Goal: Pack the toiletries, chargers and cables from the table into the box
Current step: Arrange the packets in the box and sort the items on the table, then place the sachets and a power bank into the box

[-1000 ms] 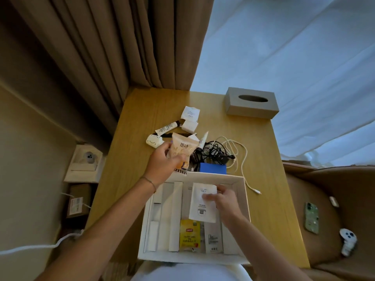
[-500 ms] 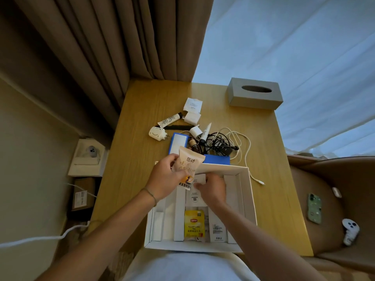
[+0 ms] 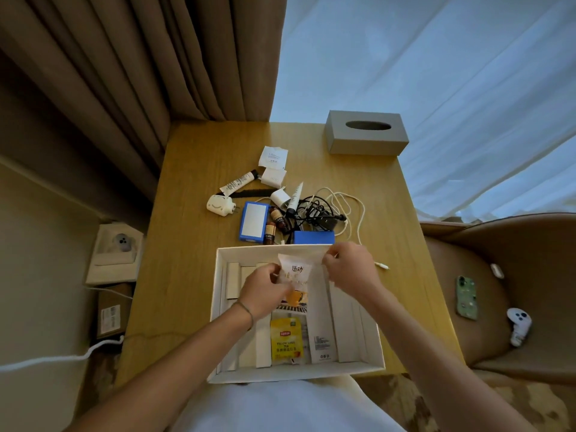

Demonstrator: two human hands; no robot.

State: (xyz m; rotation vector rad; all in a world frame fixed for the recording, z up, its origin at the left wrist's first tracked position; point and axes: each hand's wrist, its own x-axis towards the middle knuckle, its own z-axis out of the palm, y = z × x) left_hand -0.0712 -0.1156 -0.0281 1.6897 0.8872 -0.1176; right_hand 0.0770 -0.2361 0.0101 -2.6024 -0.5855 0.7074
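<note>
You look down on a wooden table (image 3: 193, 275) set into a corner. Brown curtains (image 3: 140, 73) hang behind it at the left, and a sheer white curtain (image 3: 436, 73) at the right lets in cool daylight. A beige wall (image 3: 37, 244) runs along the left. A tan armchair (image 3: 514, 260) stands just beside the table's right edge. Patterned carpet (image 3: 467, 403) shows at the lower right.

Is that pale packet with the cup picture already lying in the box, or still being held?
Still held. Both the left hand and right hand pinch the packet over the open white box.
</note>
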